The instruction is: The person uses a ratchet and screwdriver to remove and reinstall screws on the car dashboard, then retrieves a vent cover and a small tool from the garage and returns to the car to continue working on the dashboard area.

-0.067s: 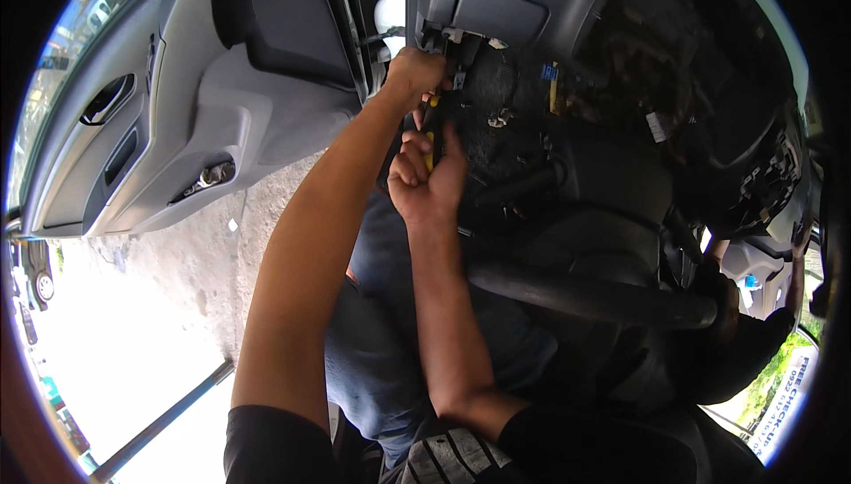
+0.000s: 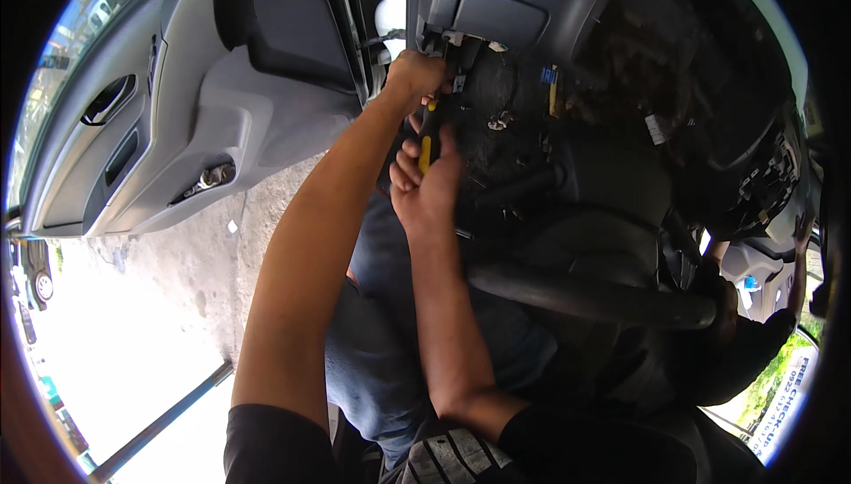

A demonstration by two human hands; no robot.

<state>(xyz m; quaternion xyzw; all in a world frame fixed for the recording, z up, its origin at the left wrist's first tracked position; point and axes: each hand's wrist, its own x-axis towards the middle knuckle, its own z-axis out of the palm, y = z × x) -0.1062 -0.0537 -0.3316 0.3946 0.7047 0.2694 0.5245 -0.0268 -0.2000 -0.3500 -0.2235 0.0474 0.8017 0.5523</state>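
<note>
My right hand (image 2: 429, 184) is curled around the yellow-and-black handle of what looks like a screwdriver (image 2: 425, 154); motion smears its fingers slightly. The handle points away from me, toward my left hand, and its far end is hidden. Ahead of it, my left hand (image 2: 415, 74) is closed, back of the hand up, at the door-side edge of the footwell under the dashboard (image 2: 501, 10). What the left fingers grip is out of sight beneath the hand. A small light-coloured connector (image 2: 459, 83) shows just right of the left hand.
The open car door (image 2: 199, 121) stands at the left. A dark steering wheel (image 2: 603, 296) crosses the right of my forearms. Loose wiring (image 2: 501, 121) hangs in the opened dash area. Another person's arm (image 2: 798, 276) shows at the far right.
My right hand has turned a little, and the handle's yellow side shows more. The left hand has stayed about where it was.
</note>
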